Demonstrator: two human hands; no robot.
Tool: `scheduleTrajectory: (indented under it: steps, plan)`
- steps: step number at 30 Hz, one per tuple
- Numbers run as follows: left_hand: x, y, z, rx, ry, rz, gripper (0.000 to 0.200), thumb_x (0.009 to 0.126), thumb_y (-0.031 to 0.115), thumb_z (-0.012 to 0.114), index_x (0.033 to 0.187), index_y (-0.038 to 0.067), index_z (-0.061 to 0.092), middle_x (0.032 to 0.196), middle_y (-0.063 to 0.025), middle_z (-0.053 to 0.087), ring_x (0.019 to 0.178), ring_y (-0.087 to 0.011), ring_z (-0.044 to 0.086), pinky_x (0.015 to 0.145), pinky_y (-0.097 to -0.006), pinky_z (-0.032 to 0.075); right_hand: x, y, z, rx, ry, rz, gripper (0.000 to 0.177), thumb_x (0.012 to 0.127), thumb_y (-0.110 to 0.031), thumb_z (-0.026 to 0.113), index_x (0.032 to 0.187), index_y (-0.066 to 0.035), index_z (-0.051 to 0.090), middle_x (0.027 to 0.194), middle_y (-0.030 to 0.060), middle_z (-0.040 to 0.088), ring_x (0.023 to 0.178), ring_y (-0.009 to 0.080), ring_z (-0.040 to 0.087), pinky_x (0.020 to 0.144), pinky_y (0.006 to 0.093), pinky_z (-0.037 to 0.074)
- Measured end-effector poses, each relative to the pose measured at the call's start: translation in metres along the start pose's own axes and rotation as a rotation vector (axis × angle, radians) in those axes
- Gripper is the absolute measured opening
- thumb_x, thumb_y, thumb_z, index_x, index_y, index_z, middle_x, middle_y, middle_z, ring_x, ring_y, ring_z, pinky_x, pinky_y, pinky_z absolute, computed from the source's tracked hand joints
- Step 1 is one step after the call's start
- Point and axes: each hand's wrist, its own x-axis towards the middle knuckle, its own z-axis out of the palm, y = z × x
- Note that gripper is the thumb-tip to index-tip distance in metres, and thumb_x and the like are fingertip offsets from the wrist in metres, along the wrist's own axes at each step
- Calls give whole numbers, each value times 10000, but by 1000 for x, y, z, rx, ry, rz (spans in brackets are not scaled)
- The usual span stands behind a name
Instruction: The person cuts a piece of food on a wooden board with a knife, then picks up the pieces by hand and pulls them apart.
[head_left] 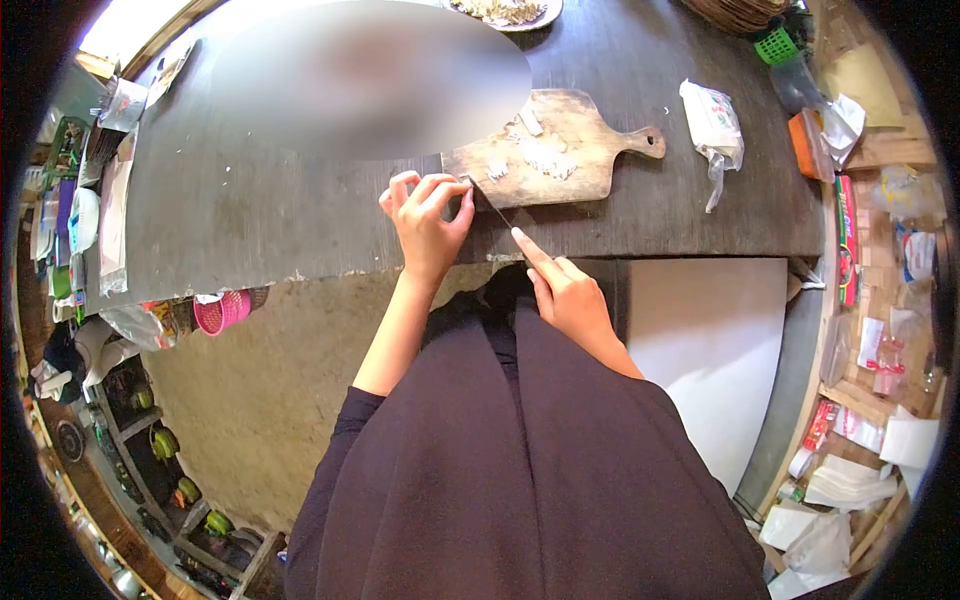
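Observation:
My right hand grips a knife, its index finger stretched along the top toward the blade. The thin blade points up and left, with its tip close to my left fingertips. My left hand is closed in a pinch at the near left edge of the wooden cutting board; what sits between its fingers is too small to make out. Small pale chopped bits lie on the board, with a larger whitish piece behind them.
A plate of chopped pale food stands at the far side of the dark table. Right of the board lies a white plastic packet. Shelves with packages line the right side. A pink basket is below the table's left edge. A blurred patch hides the upper left.

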Motion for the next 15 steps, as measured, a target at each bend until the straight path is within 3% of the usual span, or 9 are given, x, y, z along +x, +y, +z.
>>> scheduleTrajectory:
  steps: [15]
  plan:
    - [1,0,0,-7,4,3,123,746,160,813,847,168,744,963,64,721,1066,-250,538,966,-420,332,1,-3,0,0,28,-53,616,984,-216,604,1545,-384,412,796,144,598,624,373,658,586,480,576]
